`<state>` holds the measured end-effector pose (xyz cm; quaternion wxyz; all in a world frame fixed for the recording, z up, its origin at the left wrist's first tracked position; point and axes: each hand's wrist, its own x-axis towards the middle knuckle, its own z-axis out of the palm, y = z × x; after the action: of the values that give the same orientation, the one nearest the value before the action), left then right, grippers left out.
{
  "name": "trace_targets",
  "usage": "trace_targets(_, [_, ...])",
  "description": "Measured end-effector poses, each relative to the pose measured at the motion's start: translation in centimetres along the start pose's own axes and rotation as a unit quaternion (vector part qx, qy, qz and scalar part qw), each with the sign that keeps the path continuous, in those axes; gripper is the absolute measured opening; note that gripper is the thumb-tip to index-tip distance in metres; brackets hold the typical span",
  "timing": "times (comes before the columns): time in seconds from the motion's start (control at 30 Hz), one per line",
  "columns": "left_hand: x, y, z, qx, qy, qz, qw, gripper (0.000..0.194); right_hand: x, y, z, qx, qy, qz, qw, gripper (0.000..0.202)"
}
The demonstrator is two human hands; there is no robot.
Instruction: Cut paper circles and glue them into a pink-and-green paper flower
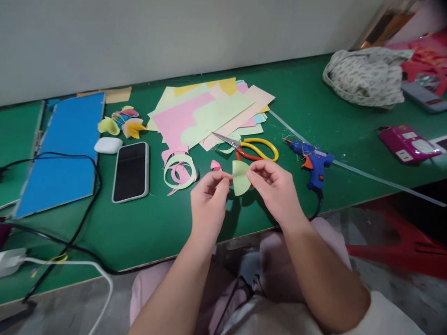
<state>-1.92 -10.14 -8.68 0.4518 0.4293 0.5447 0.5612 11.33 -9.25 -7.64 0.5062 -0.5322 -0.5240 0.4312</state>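
Observation:
Between my hands, above the table's front part, is a pale green paper half-circle [239, 178] with a crease across its middle. My right hand [274, 188] pinches its curved right side between thumb and fingers. On the other side my left hand [211, 195] has its fingertips closed at the straight left edge. Just behind lie scissors [260, 148] with yellow and red handles, their blades resting by the paper sheets. A small folded pink paper piece [216, 165] sits beyond my left fingers, and pale green and pink ring-shaped offcuts [179, 173] lie to the left.
Pastel paper sheets [213, 114] are piled at the back. A blue glue gun [310, 160] with a long glue stick lies right. Leftward are a phone [131, 172], a white case [108, 145], paper petals [122, 122], a blue board [66, 153] and black cables [84, 223].

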Motion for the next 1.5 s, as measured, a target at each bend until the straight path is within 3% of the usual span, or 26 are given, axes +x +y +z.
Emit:
trace_targets(0.43, [-0.25, -0.03, 0.36, -0.010, -0.007, 0.016, 1.000, 0.013, -0.21, 0.03, 0.73, 0.086, -0.073, 0.052, 0.992, 0.003])
trace_targets(0.67, [-0.25, -0.09, 0.21, 0.012, -0.031, 0.019, 0.999, 0.007, -0.24, 0.20, 0.78, 0.102, -0.057, 0.059, 0.991, 0.003])
trace_targets(1.23, [-0.37, -0.10, 0.56, -0.028, -0.007, 0.007, 1.000, 0.009, -0.25, 0.17, 0.90, 0.114, -0.040, 0.060, 0.991, 0.002])
trace_targets(1.5, [-0.24, -0.07, 0.51, -0.044, 0.024, 0.010, 0.999, 0.011, 0.65, 0.54, -0.02, 0.147, 0.049, 0.065, 0.986, 0.003])
